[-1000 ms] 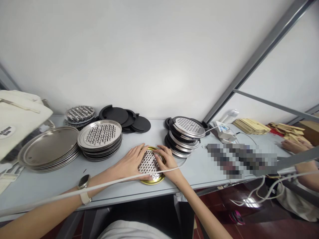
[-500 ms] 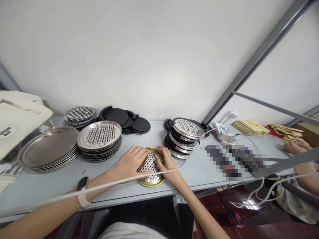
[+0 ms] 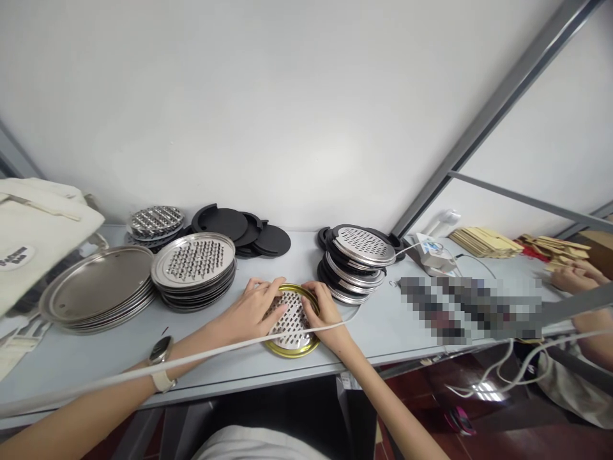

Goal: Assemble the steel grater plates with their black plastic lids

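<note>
A round metal grater (image 3: 290, 338) with a shiny gold rim lies on the grey table in front of me. At its left side, my left hand (image 3: 261, 310) rests on the rim with fingers spread apart and the thumb reaching over the perforated face. My right hand (image 3: 326, 313) holds the right edge, its thumb on top and fingertips along the rim. To the left stands a stack of round grater plates (image 3: 194, 259). On the right is a stack of grater discs with black holders (image 3: 359, 262).
Large metal trays (image 3: 96, 287), small grater discs (image 3: 157, 220) and black round holders (image 3: 272, 241) line the left and back. A white cable (image 3: 201, 353) crosses before my arms. A cream bag (image 3: 43, 223) is far left. At far right, another person's hands (image 3: 577, 276) are near yellowish pieces (image 3: 486, 243).
My left hand has lifted and spread a little, its thumb moving up from the lower part of the grater. The right hand stays on the right rim. The view has shifted slightly.
</note>
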Motion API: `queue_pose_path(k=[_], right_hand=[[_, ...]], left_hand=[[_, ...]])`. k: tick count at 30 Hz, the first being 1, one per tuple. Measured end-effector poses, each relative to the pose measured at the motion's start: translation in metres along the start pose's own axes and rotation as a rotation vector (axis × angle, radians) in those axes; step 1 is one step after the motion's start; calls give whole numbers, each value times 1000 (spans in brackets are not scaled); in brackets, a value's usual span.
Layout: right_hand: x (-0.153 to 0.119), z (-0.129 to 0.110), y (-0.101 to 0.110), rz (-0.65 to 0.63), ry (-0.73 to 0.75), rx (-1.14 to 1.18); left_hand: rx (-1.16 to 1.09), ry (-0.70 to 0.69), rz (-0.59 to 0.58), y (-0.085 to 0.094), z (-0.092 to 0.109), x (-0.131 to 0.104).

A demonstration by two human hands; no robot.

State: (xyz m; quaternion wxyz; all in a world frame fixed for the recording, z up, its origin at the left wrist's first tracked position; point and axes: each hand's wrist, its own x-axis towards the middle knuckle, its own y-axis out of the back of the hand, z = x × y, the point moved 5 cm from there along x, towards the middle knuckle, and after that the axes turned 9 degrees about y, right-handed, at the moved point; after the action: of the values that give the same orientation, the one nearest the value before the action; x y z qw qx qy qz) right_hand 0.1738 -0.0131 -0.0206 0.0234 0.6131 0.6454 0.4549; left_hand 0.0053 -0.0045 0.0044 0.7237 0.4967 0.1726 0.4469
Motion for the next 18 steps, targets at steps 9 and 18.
queue_pose_path(k=[9, 18], right_hand=[[2, -14, -1, -69, 55, -78], [2, -21, -4, -134, 51, -100]], left_hand=[[-70, -26, -77, 7, -3, 3], [38, -93, -84, 8, -5, 2]])
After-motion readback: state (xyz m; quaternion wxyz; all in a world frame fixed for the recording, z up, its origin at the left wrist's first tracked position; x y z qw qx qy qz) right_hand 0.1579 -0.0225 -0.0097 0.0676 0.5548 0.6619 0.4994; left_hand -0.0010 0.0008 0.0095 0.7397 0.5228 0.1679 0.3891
